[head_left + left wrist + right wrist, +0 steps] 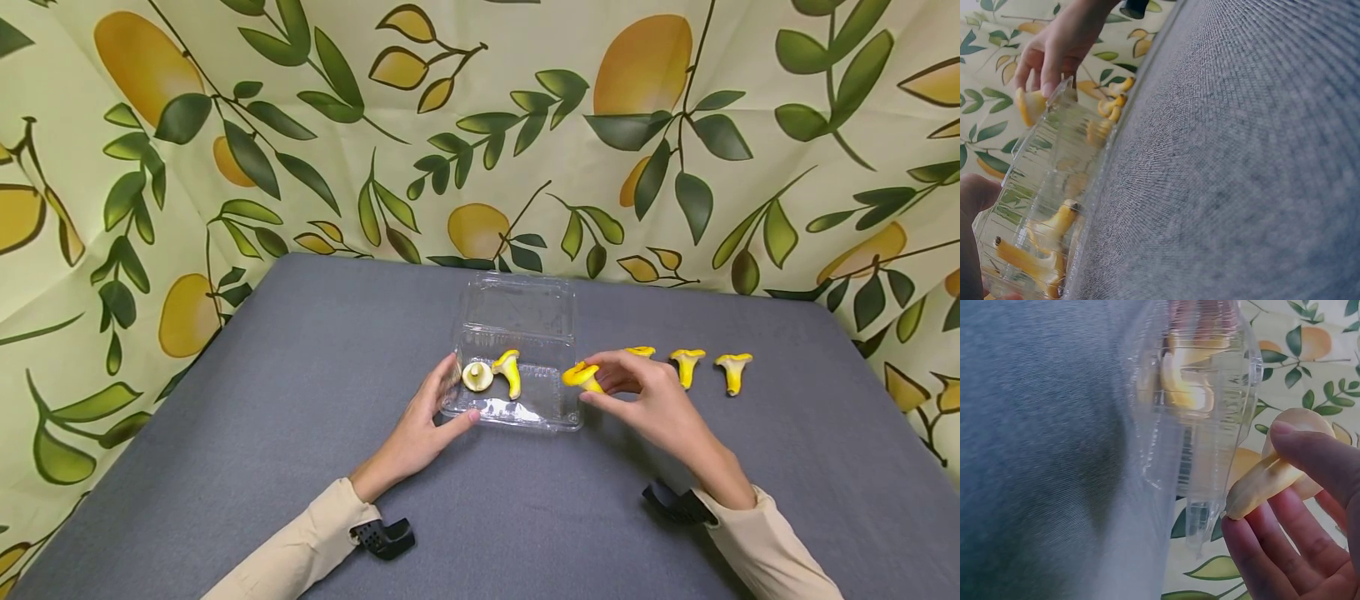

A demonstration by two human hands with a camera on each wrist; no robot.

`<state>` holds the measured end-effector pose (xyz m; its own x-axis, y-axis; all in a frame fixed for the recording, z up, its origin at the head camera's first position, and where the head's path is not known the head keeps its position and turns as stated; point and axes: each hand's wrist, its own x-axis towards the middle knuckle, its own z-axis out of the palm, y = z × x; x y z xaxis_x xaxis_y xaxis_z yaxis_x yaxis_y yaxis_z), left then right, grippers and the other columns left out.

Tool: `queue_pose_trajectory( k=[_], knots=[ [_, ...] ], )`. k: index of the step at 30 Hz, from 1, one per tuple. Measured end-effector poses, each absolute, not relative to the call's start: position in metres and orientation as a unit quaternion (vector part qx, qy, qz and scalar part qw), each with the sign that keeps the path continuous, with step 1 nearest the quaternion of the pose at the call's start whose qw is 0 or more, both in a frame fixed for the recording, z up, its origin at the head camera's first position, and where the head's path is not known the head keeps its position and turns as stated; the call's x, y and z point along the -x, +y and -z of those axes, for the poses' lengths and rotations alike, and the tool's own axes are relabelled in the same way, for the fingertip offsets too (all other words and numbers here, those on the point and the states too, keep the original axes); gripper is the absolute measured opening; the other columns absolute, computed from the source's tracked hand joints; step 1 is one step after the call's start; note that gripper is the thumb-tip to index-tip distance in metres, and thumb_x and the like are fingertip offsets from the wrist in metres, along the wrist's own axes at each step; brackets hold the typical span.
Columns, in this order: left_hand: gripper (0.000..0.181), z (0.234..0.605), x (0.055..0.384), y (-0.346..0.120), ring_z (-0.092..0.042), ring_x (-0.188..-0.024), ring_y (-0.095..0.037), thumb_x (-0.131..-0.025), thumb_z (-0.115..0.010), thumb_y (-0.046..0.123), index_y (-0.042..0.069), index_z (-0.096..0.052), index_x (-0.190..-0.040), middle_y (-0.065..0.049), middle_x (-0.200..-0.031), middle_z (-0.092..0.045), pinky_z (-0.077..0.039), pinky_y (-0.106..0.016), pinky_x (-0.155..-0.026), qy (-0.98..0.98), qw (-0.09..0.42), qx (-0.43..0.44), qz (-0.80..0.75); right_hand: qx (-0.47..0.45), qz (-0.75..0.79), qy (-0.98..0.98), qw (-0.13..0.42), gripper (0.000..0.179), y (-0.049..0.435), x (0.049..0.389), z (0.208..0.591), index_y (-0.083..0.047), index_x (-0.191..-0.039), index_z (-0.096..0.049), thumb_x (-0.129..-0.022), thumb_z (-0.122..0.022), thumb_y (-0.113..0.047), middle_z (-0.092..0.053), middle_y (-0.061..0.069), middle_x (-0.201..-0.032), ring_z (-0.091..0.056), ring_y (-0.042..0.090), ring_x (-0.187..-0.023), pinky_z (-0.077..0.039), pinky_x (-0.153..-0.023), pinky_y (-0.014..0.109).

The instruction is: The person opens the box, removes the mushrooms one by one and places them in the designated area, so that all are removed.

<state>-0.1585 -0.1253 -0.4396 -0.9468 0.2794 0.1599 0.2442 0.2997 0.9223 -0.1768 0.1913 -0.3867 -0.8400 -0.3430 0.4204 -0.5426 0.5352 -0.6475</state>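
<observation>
A clear plastic clamshell container [536, 417] stands with its lid raised at the back. Inside are two yellow chanterelle mushrooms: one [477, 377] shows its pale underside and stem end, the other [510, 375] lies on its side. My left hand [420, 425] holds the container's left side, thumb at the front corner and fingers along the wall. Between thumb and fingers, my right hand [652, 400] pinches another chanterelle [1272, 475] by the container's right rim. In the right wrist view its pale stem points toward the container [1210, 444].
Right of the container, more chanterelles stand in a row on the grey cloth-covered table [300, 367]: one [641, 351] partly behind the right hand, one [687, 364] beside it and one [732, 372] farthest right. A fruit-and-leaf patterned curtain [525, 150] hangs behind the table.
</observation>
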Motion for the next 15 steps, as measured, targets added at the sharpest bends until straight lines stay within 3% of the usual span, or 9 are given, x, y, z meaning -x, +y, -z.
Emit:
queue_pose_trajectory(
  k=[15],
  knots=[
    [0.084, 0.438, 0.158, -0.125, -0.034, -0.148, -0.033, -0.093, -0.069, 0.019, 0.010, -0.017, -0.159, -0.018, -0.163, -0.024, -0.035, -0.051, -0.118, 0.803, 0.018, -0.162, -0.573, -0.196, -0.379, -0.900, 0.082, 0.037, 0.212, 0.170, 0.395, -0.008, -0.108, -0.068, -0.076, -0.085, -0.007, -0.073, 0.002, -0.091, -0.065, -0.003, -0.076, -0.058, -0.070, 0.018]
  ],
)
